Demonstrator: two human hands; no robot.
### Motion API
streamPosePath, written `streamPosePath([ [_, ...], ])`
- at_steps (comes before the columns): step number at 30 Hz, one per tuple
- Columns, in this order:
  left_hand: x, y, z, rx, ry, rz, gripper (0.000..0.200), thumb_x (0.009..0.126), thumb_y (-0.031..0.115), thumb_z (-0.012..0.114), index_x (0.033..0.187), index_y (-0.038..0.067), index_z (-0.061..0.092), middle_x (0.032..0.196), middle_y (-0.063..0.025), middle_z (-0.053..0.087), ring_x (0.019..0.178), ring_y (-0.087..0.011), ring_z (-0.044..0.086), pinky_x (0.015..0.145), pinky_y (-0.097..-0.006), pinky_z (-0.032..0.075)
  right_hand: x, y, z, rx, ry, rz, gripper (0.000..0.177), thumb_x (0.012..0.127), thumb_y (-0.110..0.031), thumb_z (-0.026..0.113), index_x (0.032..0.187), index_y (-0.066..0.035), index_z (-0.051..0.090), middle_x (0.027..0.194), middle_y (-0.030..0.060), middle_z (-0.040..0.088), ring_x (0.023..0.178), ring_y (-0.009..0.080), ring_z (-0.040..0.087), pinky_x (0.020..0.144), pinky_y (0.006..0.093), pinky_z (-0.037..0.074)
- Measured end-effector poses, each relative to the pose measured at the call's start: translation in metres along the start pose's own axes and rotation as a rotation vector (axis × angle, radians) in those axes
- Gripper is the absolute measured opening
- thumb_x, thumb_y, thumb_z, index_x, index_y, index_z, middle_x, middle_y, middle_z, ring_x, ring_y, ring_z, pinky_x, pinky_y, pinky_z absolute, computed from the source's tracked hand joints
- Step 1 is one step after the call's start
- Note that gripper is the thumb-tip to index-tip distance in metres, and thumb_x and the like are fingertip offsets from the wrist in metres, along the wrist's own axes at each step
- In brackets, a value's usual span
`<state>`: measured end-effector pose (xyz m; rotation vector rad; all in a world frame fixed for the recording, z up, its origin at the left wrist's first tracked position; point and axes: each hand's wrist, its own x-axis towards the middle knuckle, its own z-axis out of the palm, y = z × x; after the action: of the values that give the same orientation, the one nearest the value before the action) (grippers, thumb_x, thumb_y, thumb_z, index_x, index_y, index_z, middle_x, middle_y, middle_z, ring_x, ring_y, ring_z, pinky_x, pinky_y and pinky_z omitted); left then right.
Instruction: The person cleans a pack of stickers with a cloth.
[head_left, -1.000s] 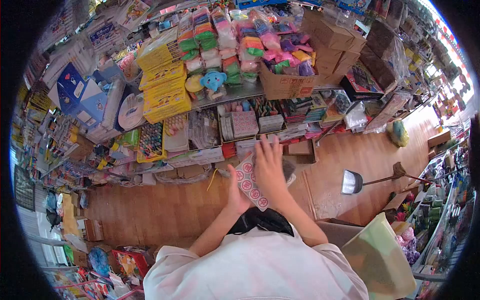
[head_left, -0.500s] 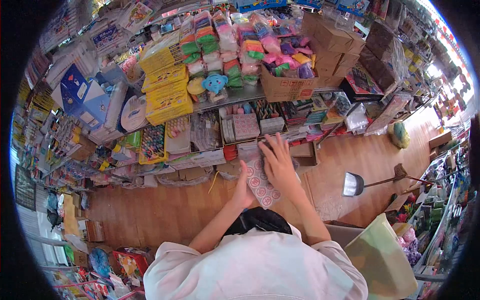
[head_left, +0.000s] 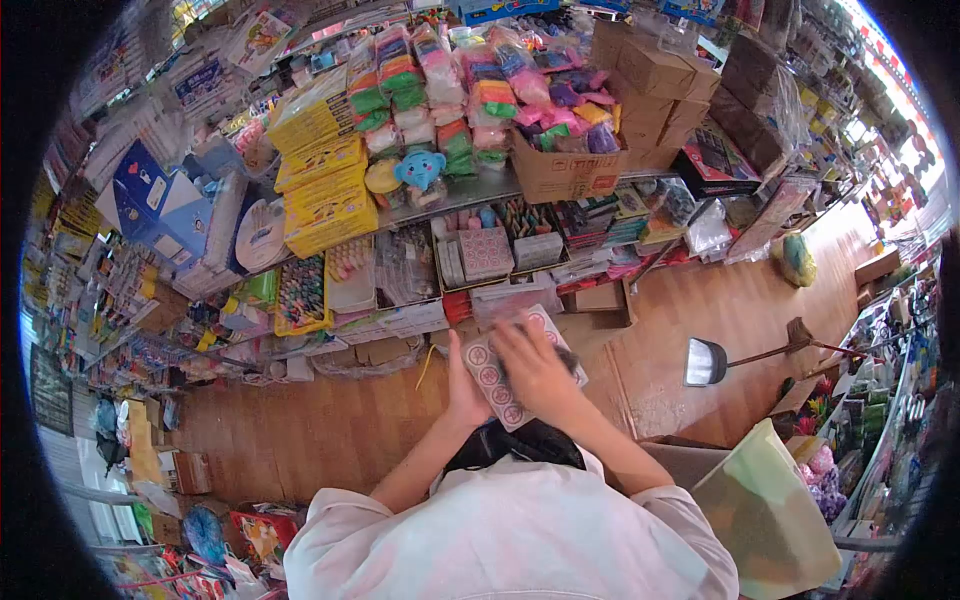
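While fingers [head_left: 528, 352] partly hide pack [head_left: 490, 377], carton [head_left: 568, 174] stands beyond.

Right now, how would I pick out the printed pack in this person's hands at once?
Find the white shirt at bottom centre. Just above it, the left hand holds a pale pack printed with red circles. Unlike the similar pack lying farther up the picture, it is held, the right hand partly covering it.

Stacked yellow boxes [head_left: 328, 210], blue elephant figure [head_left: 420, 170], cardboard carton [head_left: 568, 177], dustpan [head_left: 705, 362] on brown floor [head_left: 290, 430]
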<state>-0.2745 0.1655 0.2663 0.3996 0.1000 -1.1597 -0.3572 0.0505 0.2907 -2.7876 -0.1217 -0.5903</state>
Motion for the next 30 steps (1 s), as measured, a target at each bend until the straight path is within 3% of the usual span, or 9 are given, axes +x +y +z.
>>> streamPosePath([
  [4,0.000,-0.004,0.000,0.040,-0.061,-0.030,0.086,0.082,0.075,0.027,0.136,0.009,0.039,0.135,-0.0113,0.045,0.122,-0.0288,0.046,0.102,-0.0474,0.036,0.003,0.027,-0.003,0.039,0.167,0.285,0.052,0.075,0.000,0.052,0.125,0.009,0.042,0.132,0.0219,0.040,0.132,0.0433,0.025,0.107,0.0545,0.023],
  [8,0.003,-0.010,0.003,0.049,0.016,-0.043,0.090,0.078,0.078,0.033,0.136,0.009,0.040,0.137,-0.0111,0.043,0.125,-0.0296,0.042,0.104,-0.0486,0.032,0.016,-0.004,0.017,-0.002,0.091,0.133,0.053,0.074,-0.001,0.052,0.125,0.010,0.042,0.132,0.0259,0.039,0.130,0.0430,0.028,0.107,0.0532,0.024],
  [10,0.003,-0.021,-0.001,0.225,0.111,0.333,0.082,0.080,0.075,0.036,0.135,0.013,0.041,0.137,-0.0086,0.042,0.127,-0.0250,0.040,0.105,-0.0422,0.033,0.018,-0.036,0.013,0.012,0.065,0.070,0.050,0.077,-0.005,0.050,0.124,0.011,0.042,0.131,0.0255,0.040,0.129,0.0436,0.029,0.107,0.0532,0.024],
  [13,0.000,-0.014,-0.008,0.073,0.226,0.298,0.078,0.081,0.075,0.034,0.126,0.013,0.047,0.121,-0.0074,0.053,0.115,-0.0250,0.051,0.099,-0.0434,0.039,0.012,-0.034,0.006,0.115,0.033,-0.023,0.049,0.079,-0.009,0.049,0.123,0.011,0.043,0.132,0.0249,0.040,0.128,0.0440,0.031,0.108,0.0533,0.024],
  [14,0.000,0.003,-0.018,-0.050,-0.045,0.018,0.075,0.086,0.069,0.033,0.134,0.011,0.042,0.134,-0.0081,0.045,0.123,-0.0222,0.044,0.103,-0.0364,0.037,0.007,-0.027,0.002,0.207,0.024,-0.049,0.050,0.078,-0.009,0.050,0.124,0.010,0.043,0.132,0.0246,0.040,0.128,0.0438,0.032,0.107,0.0533,0.024],
  [20,-0.001,0.004,0.019,0.133,-0.001,0.035,0.085,0.083,0.074,0.030,0.133,0.007,0.043,0.130,-0.0118,0.050,0.117,-0.0282,0.050,0.100,-0.0444,0.038,0.009,0.022,-0.005,0.013,0.191,0.205,0.047,0.075,-0.006,0.052,0.120,0.007,0.048,0.131,0.0226,0.042,0.130,0.0423,0.029,0.107,0.0553,0.024],
  [23,0.000,-0.005,0.024,0.124,0.080,-0.018,0.080,0.084,0.072,0.033,0.130,0.009,0.047,0.126,-0.0106,0.054,0.114,-0.0259,0.053,0.099,-0.0424,0.040,0.017,0.006,0.018,0.073,0.114,0.035,0.046,0.075,-0.007,0.052,0.118,0.008,0.050,0.132,0.0227,0.041,0.132,0.0417,0.027,0.106,0.0560,0.024],
  [25,0.008,-0.015,0.004,-0.371,-0.027,0.133,0.079,0.083,0.073,0.035,0.129,0.010,0.047,0.125,-0.0100,0.054,0.111,-0.0253,0.054,0.098,-0.0422,0.040,0.017,-0.022,0.012,0.048,0.067,0.035,0.045,0.074,-0.008,0.053,0.116,0.008,0.052,0.133,0.0214,0.040,0.132,0.0415,0.026,0.107,0.0556,0.024],
  [30,0.006,0.006,-0.015,0.054,-0.124,0.010,0.078,0.083,0.072,0.032,0.132,0.012,0.044,0.132,-0.0114,0.048,0.121,-0.0270,0.046,0.102,-0.0447,0.036,-0.005,-0.015,-0.005,0.199,0.012,-0.045,0.042,0.075,-0.008,0.055,0.114,0.007,0.053,0.134,0.0190,0.040,0.133,0.0409,0.026,0.106,0.0528,0.026],
])
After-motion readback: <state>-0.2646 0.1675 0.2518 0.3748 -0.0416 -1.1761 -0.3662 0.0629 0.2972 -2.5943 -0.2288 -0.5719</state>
